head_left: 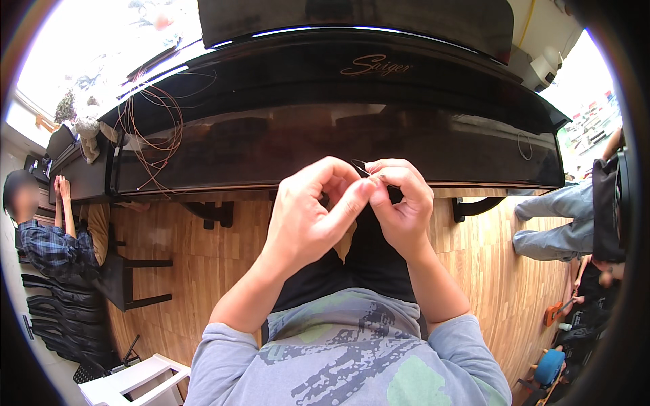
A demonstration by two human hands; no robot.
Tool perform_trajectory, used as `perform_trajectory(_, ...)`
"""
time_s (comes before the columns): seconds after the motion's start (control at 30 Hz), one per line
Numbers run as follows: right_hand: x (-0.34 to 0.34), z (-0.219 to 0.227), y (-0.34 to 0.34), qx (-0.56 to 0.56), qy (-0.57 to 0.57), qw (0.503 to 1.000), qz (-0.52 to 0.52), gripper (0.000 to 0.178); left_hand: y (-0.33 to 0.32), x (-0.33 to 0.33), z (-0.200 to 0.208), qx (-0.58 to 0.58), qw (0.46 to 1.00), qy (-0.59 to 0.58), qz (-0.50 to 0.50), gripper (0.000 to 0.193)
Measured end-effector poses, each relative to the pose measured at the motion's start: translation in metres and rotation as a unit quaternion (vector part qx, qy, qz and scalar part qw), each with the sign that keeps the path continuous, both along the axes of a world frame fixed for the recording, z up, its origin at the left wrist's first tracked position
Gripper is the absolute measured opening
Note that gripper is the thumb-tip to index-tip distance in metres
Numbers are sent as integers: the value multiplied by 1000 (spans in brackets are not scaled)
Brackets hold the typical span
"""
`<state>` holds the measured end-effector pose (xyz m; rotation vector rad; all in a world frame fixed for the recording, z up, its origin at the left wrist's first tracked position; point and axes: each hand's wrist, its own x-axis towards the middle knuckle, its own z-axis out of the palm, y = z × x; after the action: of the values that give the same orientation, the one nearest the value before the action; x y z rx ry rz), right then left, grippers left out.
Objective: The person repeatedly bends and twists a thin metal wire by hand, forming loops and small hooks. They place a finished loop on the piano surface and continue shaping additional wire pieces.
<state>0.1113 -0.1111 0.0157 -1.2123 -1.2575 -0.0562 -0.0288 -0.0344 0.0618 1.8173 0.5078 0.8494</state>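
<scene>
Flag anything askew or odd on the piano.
Copper-coloured strings at the piano's left end look messy: loops splayed unevenly, ends straggling near the front edge. A thin pale loop lies by itself toward the right end. No visible spill.

Light is being mirrored by the smooth, glossy piano. Coppery metal is being shown by the left coiled wires, a wiry look by the held strand, satiny wood by the floor, matt cloth by the near shirt.
</scene>
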Motion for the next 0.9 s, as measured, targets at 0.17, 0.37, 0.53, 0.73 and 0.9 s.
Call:
perform_trajectory(0.17, 5, 3, 1, 36, -152, 986, -65, 15, 1, -1, -6, -186, 979, -2, -86, 20)
perform_trajectory(0.37, 8, 5, 2, 37, -139, 988, -64, 14, 10, -5, -22, -196, 973, -86, -91, 10)
perform_trajectory(0.53, 3, -1, -5, -14, 150, 988, 45, 7, 10, -8, -38, -273, 932, -212, -108, 6)
perform_trajectory(0.73, 3, 1, -3, 7, 294, 947, 132, 4, -3, -1, -57, -324, 899, -268, -122, 13)
perform_trajectory(0.9, 4, 1, -4, 22, 328, 931, 157, 4, -4, 6, -58, -356, 872, -313, -123, 21)
